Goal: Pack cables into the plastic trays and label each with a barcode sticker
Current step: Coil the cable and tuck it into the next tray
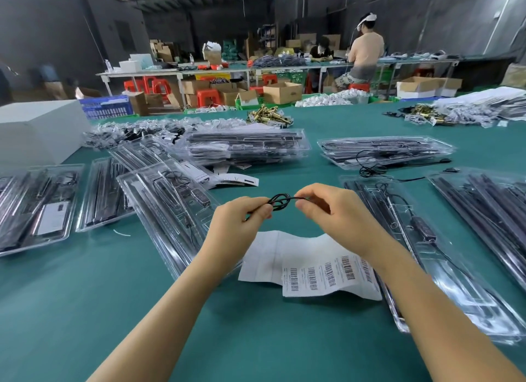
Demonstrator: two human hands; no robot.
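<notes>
A thin black cable [280, 201], wound into a small coil, hangs between my two hands above the green table [85, 296]. My left hand [237, 225] pinches one side of the coil and my right hand [333, 208] pinches the other. Below my hands lies a white sheet of barcode stickers [316, 270]. A clear plastic tray [168, 208] with black strips lies just left of my left hand. Another clear tray [421, 248] with a cable and controller lies under my right forearm side.
Several more filled clear trays lie left [37, 208], right [489, 211] and in stacks at the back [247, 145] [384, 151]. A white box [37, 131] stands far left. Brass parts [267, 117] sit farther back. People sit at a distant bench.
</notes>
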